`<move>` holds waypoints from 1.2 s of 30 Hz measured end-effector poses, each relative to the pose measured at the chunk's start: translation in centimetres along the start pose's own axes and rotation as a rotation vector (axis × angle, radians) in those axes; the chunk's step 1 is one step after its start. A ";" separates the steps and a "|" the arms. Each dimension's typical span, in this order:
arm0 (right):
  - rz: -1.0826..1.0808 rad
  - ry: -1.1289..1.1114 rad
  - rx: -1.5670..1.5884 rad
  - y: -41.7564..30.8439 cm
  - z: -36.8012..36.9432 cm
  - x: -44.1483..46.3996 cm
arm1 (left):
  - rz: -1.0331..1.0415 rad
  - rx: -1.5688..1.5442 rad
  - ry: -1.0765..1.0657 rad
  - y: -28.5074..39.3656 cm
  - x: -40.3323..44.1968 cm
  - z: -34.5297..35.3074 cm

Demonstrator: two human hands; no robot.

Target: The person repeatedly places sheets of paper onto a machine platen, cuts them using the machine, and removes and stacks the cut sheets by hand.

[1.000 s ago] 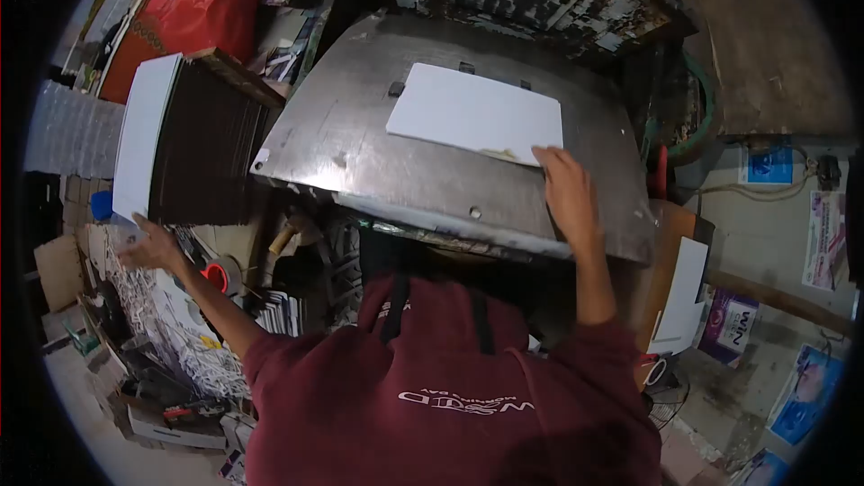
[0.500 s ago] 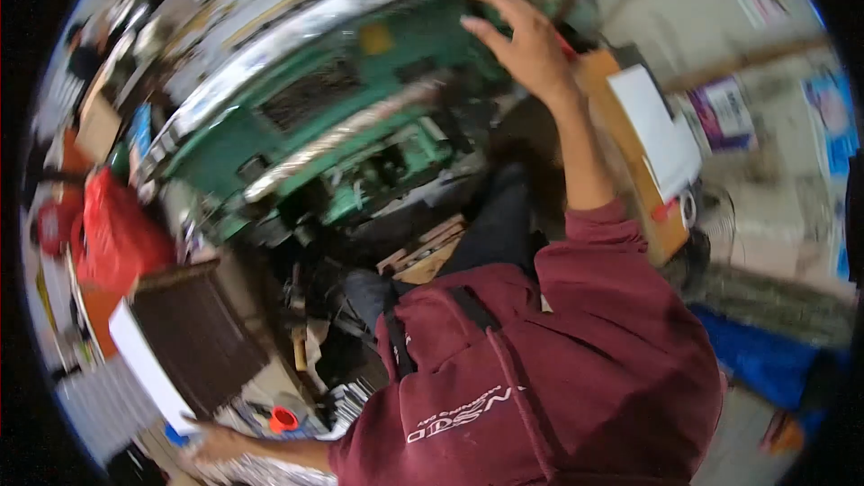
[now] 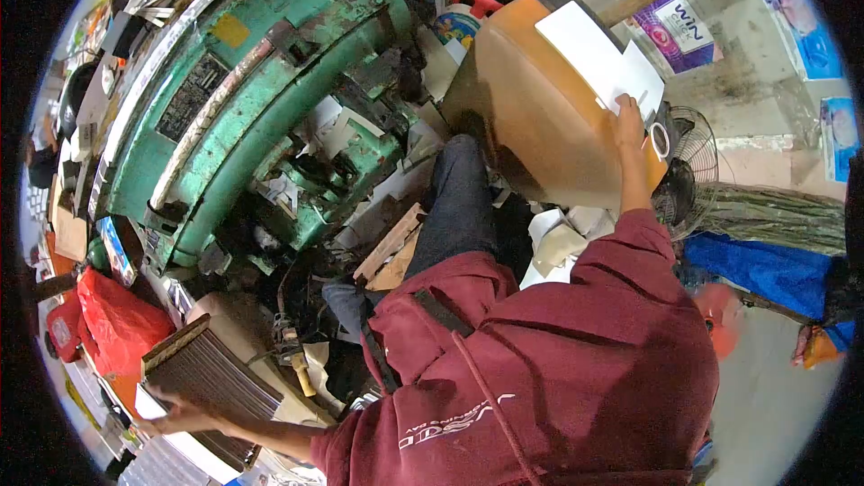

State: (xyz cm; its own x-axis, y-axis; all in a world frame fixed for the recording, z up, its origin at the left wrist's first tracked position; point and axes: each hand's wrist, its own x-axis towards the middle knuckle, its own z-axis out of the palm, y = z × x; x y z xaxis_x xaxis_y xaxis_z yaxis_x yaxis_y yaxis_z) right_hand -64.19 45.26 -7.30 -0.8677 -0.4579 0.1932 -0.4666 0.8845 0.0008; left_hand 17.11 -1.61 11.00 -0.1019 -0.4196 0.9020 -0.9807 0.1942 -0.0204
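Observation:
My right hand [image 3: 628, 121] is at the near edge of a small stack of white sheets [image 3: 598, 54], fingers bent and pressed onto the paper. Those sheets lie on top of an orange-brown box-shaped stand [image 3: 531, 99]. A roll of tape [image 3: 660, 141] lies just right of that hand. On the other side, my left hand [image 3: 175, 416], slightly blurred, hovers over a brown stack with ridged edges [image 3: 211, 373] and white paper [image 3: 202, 459] beside it. Its fingers are apart and hold nothing. A green machine [image 3: 243, 99] with a worn metal bar [image 3: 211, 121] stands in front of me.
A red plastic bag [image 3: 121, 324] sits at the left. Wooden pieces [image 3: 391, 247] lie below the machine. A fan [image 3: 688, 166] stands behind the orange-brown stand, near a blue cloth [image 3: 765, 274]. Crumpled paper [image 3: 553, 243] lies beside my leg.
My right hand has come down from beside the machine onto the white sheets. My left hand has moved slightly up and left, over the brown stack. The view has turned to the right.

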 end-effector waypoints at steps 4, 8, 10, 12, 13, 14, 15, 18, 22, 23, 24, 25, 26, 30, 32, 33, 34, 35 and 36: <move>0.025 -0.111 0.436 3.7 -0.6 2.3 | 0.053 -0.141 -0.027 9.2 2.2 1.7; 0.159 -0.423 0.574 5.6 -3.1 4.7 | 0.043 -0.330 -0.099 15.3 2.9 3.9; 0.169 -0.424 0.537 5.1 -3.4 4.8 | 0.057 -0.447 -0.120 18.3 3.7 4.7; 0.152 -0.414 0.487 3.9 -4.3 5.3 | 0.112 -0.563 -0.128 20.8 4.9 5.7; 0.129 -0.403 0.458 3.2 -5.0 5.5 | 0.054 -0.573 -0.202 21.9 5.6 6.0; 0.104 -0.389 0.432 2.5 -5.8 5.7 | 0.078 -0.639 -0.205 22.8 6.0 6.6; 0.093 -0.399 0.382 1.8 -6.5 6.1 | 0.103 -0.705 -0.207 23.8 6.4 7.0; 0.182 -0.382 0.278 -0.7 -8.6 3.4 | 0.089 -0.740 -0.325 24.9 5.9 5.4; -0.040 0.455 0.385 5.0 -4.6 4.3 | 0.047 -0.968 -0.530 24.2 6.9 6.8; -0.002 0.490 0.390 3.3 -8.1 4.2 | 0.062 -0.990 -0.628 23.1 7.3 8.2; 0.073 0.398 0.689 2.6 -9.5 5.0 | 0.044 -1.005 -0.814 22.0 7.5 10.1; 0.146 0.291 0.983 2.0 -10.8 6.0 | 0.018 -1.015 -0.999 20.8 7.3 12.2; 0.043 0.278 0.918 -0.6 -13.4 6.1 | 0.018 -1.013 -1.163 19.2 5.8 15.2; -0.173 0.065 1.019 -14.0 -22.1 3.2 | 0.223 -0.726 -1.488 17.5 -3.9 15.0; -0.326 -0.061 1.074 -19.0 -22.8 2.1 | 0.180 -0.677 -1.419 19.2 -3.7 6.8; -0.436 -0.128 1.124 -21.5 -23.0 1.0 | 0.275 -0.623 -1.364 18.7 -5.3 4.6; -0.582 -0.116 1.012 -23.2 -22.1 0.6 | 0.309 -0.571 -1.357 18.7 -6.2 1.8; -0.564 -0.230 1.083 -25.8 -21.3 -0.4 | 0.302 -0.591 -1.345 18.6 -7.4 -0.6; -0.631 -0.355 1.142 -28.1 -19.7 -0.5 | 0.322 -0.623 -1.343 18.4 -7.3 -3.4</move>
State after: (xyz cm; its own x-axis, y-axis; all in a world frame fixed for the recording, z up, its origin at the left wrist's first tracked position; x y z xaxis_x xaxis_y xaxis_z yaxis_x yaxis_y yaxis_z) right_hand -47.25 22.38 11.88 -0.3706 -0.9068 0.2007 -0.5285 0.0281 -0.8485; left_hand 0.35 8.06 5.47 -0.7015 -0.6938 -0.1633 -0.6976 0.6216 0.3563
